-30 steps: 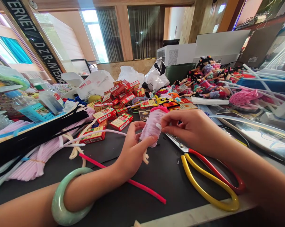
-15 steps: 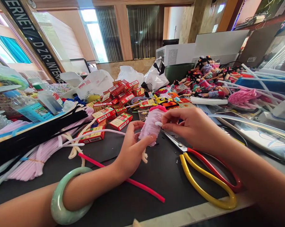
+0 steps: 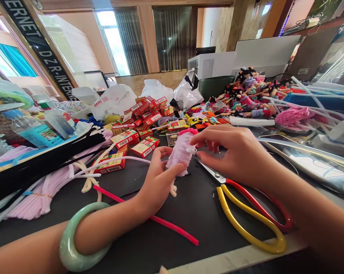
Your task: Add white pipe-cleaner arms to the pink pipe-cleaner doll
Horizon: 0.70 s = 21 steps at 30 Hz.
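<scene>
My left hand [image 3: 160, 177] is wrapped round a fuzzy pale-lilac pipe-cleaner figure [image 3: 180, 152] with a bright pink top edge. A long pale pipe cleaner [image 3: 126, 158] trails leftward from that hand, and a cream piece [image 3: 173, 189] pokes out below it. At the figure's right side a small white stub [image 3: 190, 150] sticks out. My right hand [image 3: 223, 146] is beside the stub, thumb and fingers apart, with nothing visible between them. Scissors [image 3: 217, 176] with one red and one yellow handle lie under my right hand and forearm. A hot-pink pipe cleaner [image 3: 172, 227] lies below my left wrist.
Red and yellow small boxes [image 3: 145, 147] are heaped beyond my left hand. Bundles of pink [image 3: 36, 198] and black pipe cleaners [image 3: 46, 163] lie at left. Several small dolls [image 3: 249, 95] are piled at back right. A phone-like glossy device [image 3: 311, 163] rests at right.
My right hand's fingers have parted from the white stub they were pinching. My left hand keeps its hold on the figure, nearly unmoved.
</scene>
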{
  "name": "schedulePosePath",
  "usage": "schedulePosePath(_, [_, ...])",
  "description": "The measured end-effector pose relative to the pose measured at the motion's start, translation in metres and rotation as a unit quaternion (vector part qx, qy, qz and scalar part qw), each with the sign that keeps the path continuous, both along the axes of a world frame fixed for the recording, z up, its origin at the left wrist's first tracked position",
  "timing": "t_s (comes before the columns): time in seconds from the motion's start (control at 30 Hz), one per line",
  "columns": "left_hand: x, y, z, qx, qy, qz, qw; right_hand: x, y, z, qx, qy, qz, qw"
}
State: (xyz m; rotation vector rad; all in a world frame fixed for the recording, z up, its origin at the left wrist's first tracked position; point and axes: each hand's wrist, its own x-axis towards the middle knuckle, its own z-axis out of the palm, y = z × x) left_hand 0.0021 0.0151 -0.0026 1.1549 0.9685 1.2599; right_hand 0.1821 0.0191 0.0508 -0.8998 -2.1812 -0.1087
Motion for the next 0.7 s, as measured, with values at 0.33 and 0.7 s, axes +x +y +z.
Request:
schedulePosePath(0.33, [0.0000,-0.0002,0.0001,0.005,0.037,-0.005,0.999,-0.0015,0.0005,-0.0023,0.015,-0.043,-0.011,0.999])
schedulePosePath(0.7, [-0.0007,-0.0008,-0.0002,0.005,0.042,-0.001,0.999,-0.0009,0.0001,0.0020,-0.153,0.021,-0.015,0.988])
